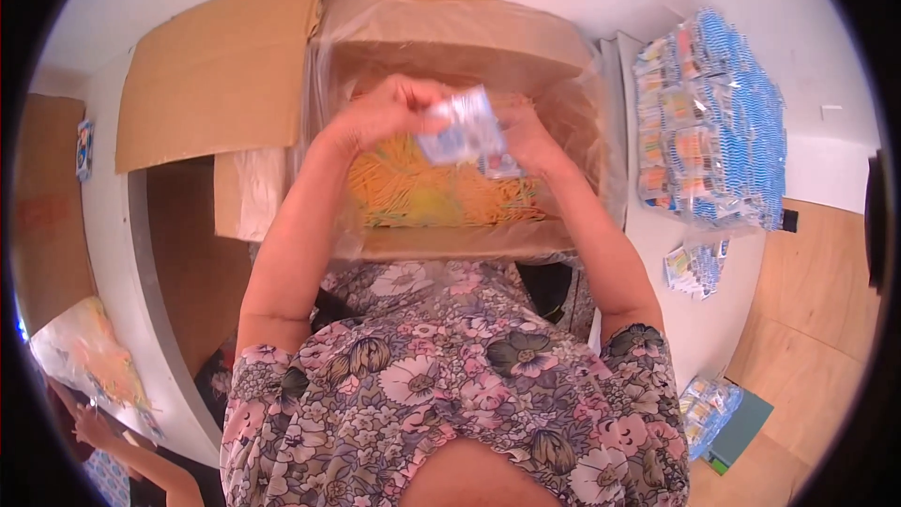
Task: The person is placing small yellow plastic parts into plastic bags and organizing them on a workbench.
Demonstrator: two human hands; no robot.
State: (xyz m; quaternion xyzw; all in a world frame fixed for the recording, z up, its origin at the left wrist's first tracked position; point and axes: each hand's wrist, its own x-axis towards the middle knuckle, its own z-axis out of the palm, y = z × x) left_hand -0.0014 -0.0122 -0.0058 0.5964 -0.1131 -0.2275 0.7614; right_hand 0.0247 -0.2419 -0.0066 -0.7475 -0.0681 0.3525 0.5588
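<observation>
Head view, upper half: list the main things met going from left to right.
Cardboard flap, left hand, small packet, right hand, big stack of packets.

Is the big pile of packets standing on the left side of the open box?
No, the big pile of packets stands to the right of the open box.

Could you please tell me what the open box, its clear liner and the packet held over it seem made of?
Open box: likely cardboard, matte brown, with stiff walls. Clear liner: probably thin plastic film, glossy and see-through, with creases catching light. Packet: perhaps plastic film or coated paper, seemingly shiny; blur leaves it open.
</observation>
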